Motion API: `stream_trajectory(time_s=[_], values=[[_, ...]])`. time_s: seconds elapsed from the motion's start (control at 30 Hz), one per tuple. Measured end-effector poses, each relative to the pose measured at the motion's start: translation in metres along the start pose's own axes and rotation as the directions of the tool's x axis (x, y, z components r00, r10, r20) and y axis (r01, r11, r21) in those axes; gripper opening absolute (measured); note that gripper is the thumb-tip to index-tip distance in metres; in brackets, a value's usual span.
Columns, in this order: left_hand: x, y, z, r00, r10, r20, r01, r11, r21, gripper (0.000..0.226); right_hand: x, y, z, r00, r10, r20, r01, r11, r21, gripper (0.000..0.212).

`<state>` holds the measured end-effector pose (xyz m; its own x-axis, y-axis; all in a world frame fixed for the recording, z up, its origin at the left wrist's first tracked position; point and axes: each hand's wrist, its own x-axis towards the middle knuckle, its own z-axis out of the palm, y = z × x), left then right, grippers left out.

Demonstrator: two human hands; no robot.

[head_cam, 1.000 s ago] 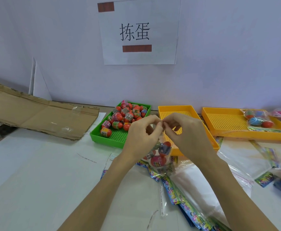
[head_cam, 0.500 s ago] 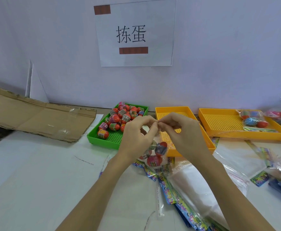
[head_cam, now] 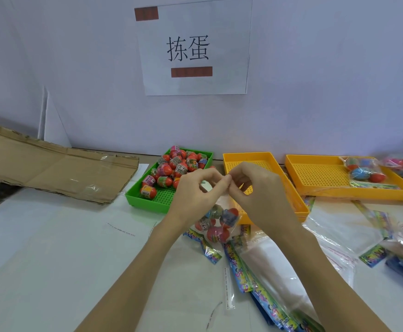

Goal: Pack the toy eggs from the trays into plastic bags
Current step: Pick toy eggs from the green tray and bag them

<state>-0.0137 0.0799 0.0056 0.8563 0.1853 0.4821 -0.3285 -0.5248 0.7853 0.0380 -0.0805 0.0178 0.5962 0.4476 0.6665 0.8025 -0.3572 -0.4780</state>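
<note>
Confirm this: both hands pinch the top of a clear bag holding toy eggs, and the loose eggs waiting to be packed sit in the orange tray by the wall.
Not quite. The head view shows the loose red toy eggs in the green perforated plastic tray, not an orange one. The rest holds: left hand and right hand pinch the top of the clear plastic bag of eggs.

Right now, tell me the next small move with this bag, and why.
Probably run the pinch along the bag's top to finish sealing it. Both hands, left and right, pinch its mouth at one spot, and eggs already hang inside.
</note>
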Motion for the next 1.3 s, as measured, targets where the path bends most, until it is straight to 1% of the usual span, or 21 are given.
stream_trajectory(time_s=[0.07, 0.13, 0.3, 0.37, 0.43, 0.5, 0.53, 0.6, 0.67, 0.7, 0.8, 0.9, 1.0, 1.03, 1.07, 1.13, 1.2, 1.27, 1.3], values=[[0.000, 0.000, -0.001, 1.000, -0.007, 0.028, 0.008, 1.000, -0.011, 0.024, 0.000, 0.002, -0.001, 0.999, -0.024, 0.027, 0.024, 1.000, -0.003, 0.004], [0.001, -0.001, -0.004, 0.998, -0.014, 0.062, 0.016, 1.000, -0.027, 0.024, 0.002, 0.003, -0.005, 1.000, -0.021, 0.019, 0.020, 0.999, 0.042, 0.002], [0.003, -0.001, -0.007, 0.995, 0.016, 0.101, -0.015, 1.000, -0.014, 0.020, 0.004, 0.006, -0.007, 0.998, 0.062, 0.003, -0.062, 0.991, 0.115, 0.008], [0.004, -0.001, -0.009, 0.996, 0.016, 0.092, -0.014, 1.000, -0.024, 0.023, 0.005, 0.015, -0.010, 0.992, 0.117, -0.052, -0.112, 0.989, 0.093, 0.012], [0.006, -0.002, -0.014, 0.999, -0.024, 0.036, 0.027, 0.996, -0.081, 0.025, 0.006, 0.033, -0.020, 0.966, 0.212, -0.148, -0.207, 0.977, 0.051, 0.012], [0.007, -0.004, -0.018, 0.995, -0.077, -0.056, 0.067, 0.986, -0.152, 0.026, 0.003, 0.054, -0.033, 0.930, 0.297, -0.215, -0.307, 0.952, -0.015, 0.009], [0.008, -0.005, -0.019, 0.989, -0.103, -0.105, 0.085, 0.982, -0.169, 0.026, 0.001, 0.064, -0.038, 0.922, 0.328, -0.208, -0.346, 0.936, -0.060, 0.007], [0.008, -0.007, -0.017, 0.969, -0.146, -0.201, 0.116, 0.981, -0.155, 0.027, -0.003, 0.075, -0.040, 0.923, 0.367, -0.110, -0.380, 0.914, -0.138, 0.007], [0.009, -0.011, -0.015, 0.943, -0.184, -0.279, 0.150, 0.979, -0.139, 0.029, -0.006, 0.078, -0.037, 0.929, 0.369, -0.024, -0.367, 0.914, -0.174, 0.014], [0.009, -0.012, -0.015, 0.930, -0.204, -0.305, 0.164, 0.975, -0.150, 0.030, -0.006, 0.079, -0.035, 0.932, 0.361, -0.014, -0.358, 0.918, -0.171, 0.016], [0.011, -0.016, -0.018, 0.907, -0.233, -0.351, 0.184, 0.969, -0.166, 0.031, -0.005, 0.077, -0.032, 0.932, 0.360, -0.039, -0.361, 0.919, -0.160, 0.015], [0.013, -0.018, -0.020, 0.882, -0.262, -0.391, 0.206, 0.962, -0.178, 0.033, -0.006, 0.081, -0.037, 0.911, 0.405, -0.080, -0.413, 0.896, -0.163, 0.013], [0.012, -0.017, -0.018, 0.895, -0.261, -0.362, 0.210, 0.962, -0.174, 0.033, -0.005, 0.082, -0.043, 0.888, 0.450, -0.093, -0.459, 0.881, -0.117, 0.012], [0.012, -0.015, -0.017, 0.906, -0.246, -0.344, 0.198, 0.965, -0.170, 0.033, -0.004, 0.080, -0.043, 0.895, 0.437, -0.092, -0.445, 0.890, -0.103, 0.007], [0.011, -0.014, -0.016, 0.916, -0.229, -0.329, 0.181, 0.969, -0.170, 0.033, -0.002, 0.075, -0.041, 0.911, 0.404, -0.086, -0.410, 0.907, -0.089, 0.010], [0.010, -0.010, -0.015, 0.934, -0.199, -0.296, 0.147, 0.971, -0.188, 0.032, 0.001, 0.061, -0.033, 0.955, 0.294, -0.042, -0.295, 0.955, -0.030, 0.032], [0.009, -0.006, -0.014, 0.954, -0.169, -0.248, 0.118, 0.971, -0.210, 0.030, 0.004, 0.040, -0.021, 0.979, 0.200, 0.032, -0.202, 0.978, 0.059, 0.046], [0.007, -0.002, -0.011, 0.971, -0.133, -0.198, 0.088, 0.971, -0.221, 0.028, 0.004, 0.028, -0.009, 0.982, 0.160, 0.095, -0.167, 0.983, 0.072, 0.053], [0.007, 0.000, -0.010, 0.978, -0.114, -0.177, 0.072, 0.971, -0.227, 0.028, 0.003, 0.025, -0.004, 0.982, 0.155, 0.106, -0.160, 0.986, 0.046, 0.051]])
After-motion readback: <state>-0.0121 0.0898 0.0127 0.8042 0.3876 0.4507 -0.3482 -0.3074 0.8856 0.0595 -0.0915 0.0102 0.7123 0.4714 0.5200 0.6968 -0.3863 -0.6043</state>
